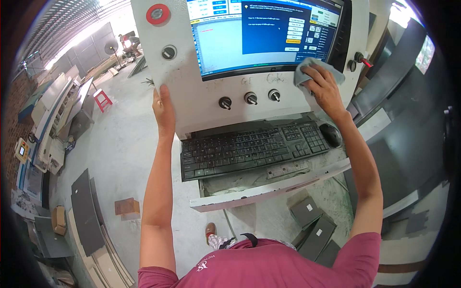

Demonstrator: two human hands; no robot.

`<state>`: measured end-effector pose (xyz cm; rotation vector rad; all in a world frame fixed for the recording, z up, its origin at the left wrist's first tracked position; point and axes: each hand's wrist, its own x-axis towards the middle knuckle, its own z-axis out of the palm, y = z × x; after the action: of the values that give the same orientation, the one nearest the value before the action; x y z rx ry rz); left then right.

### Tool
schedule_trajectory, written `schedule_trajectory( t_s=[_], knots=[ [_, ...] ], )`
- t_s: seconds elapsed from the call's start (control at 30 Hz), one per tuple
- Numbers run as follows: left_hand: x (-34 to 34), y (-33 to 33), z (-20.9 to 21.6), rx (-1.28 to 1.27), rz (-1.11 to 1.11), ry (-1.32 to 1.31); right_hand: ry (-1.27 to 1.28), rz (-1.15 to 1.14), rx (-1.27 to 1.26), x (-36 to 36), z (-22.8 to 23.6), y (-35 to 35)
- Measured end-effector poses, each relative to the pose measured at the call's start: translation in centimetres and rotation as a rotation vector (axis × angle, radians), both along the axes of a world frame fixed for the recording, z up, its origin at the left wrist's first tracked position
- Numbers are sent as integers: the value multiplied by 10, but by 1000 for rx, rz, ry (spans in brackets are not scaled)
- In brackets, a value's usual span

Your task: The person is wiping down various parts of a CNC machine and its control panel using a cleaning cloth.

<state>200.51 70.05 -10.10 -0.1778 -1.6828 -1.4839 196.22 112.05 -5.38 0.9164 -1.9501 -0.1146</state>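
My right hand [327, 90] presses a bunched grey-blue cloth [303, 77] against the white control cabinet [192, 101], at the lower right corner of its lit screen [218, 50]. Its fingers are bent over the cloth. At the cabinet's left edge, my left hand [164, 111] has its thumb on the front face, while its fingers wrap around the side, partly hidden. Between the hands sit several black rotary switches [250, 98]. Below them, a black keyboard [235, 151] and a black mouse [331, 135] rest on a pulled-out drawer [269, 189].
A red emergency button [157, 15] and a key-type switch [168, 52] are at the cabinet's upper left. Dark panels [314, 225] lie on the floor at lower right. Leaning boards [89, 211], a brown block [127, 207] and a red stool [102, 99] stand to the left.
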Motion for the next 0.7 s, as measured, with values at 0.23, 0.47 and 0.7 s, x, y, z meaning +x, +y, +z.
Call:
schedule_trajectory(
  t_s=[0.23, 0.47, 0.7],
  knots=[
    [-3, -3, -1, -39, 35, 66, -57, 218, 217, 5, 34, -65],
    [-4, -5, -2, -33, 13, 35, -14, 483, 271, 13, 44, -157],
    [0, -5, -2, -6, -1, -7, 187, 657, 11, 27, 32, -249]
  ],
)
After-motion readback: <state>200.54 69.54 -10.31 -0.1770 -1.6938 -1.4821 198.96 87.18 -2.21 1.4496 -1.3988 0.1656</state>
